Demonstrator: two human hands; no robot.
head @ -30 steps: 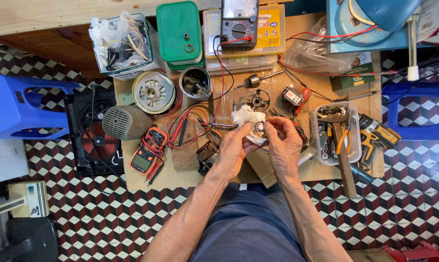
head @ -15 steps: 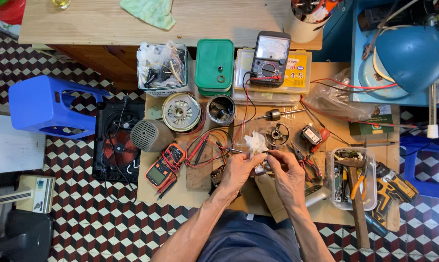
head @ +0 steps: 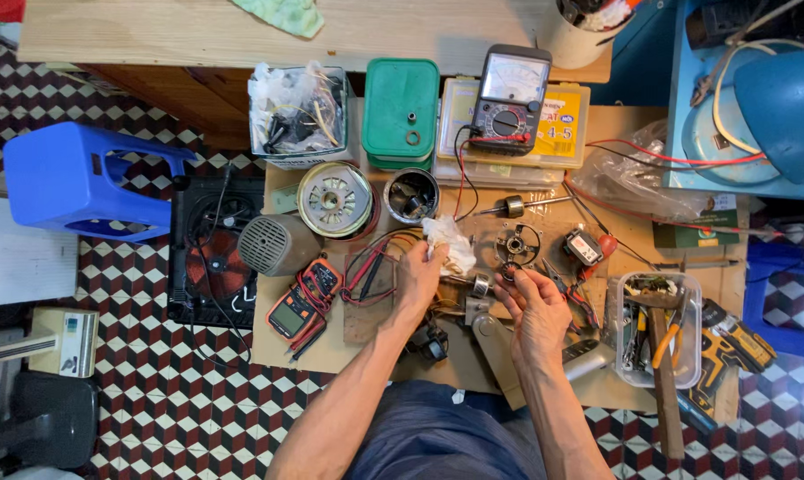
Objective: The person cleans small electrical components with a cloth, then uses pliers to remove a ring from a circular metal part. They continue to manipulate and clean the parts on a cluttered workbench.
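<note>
My left hand [head: 420, 283] pinches a crumpled white cloth [head: 451, 245] above the wooden board [head: 331, 351]. My right hand [head: 535, 311] is just to its right, and its fingertips hold a small dark metal ring [head: 508, 270]. A short shiny metal cylinder [head: 482, 285] lies between the two hands. A round metal end plate with a centre hole [head: 518, 244] rests right above the right hand's fingers. A rotor on a thin shaft [head: 513, 206] lies beyond it.
An analog meter [head: 509, 98], a green box [head: 402, 105] and a tin can [head: 411, 196] stand at the back. Left are a round motor cover [head: 333, 199], a grey housing [head: 276, 244] and an orange meter [head: 305, 302]. A tool tray [head: 691, 307] and hammer [head: 665, 382] lie right.
The hands were together around the cloth and part; now they are apart, cloth in the left, ring in the right. The view has shifted down and nearer.
</note>
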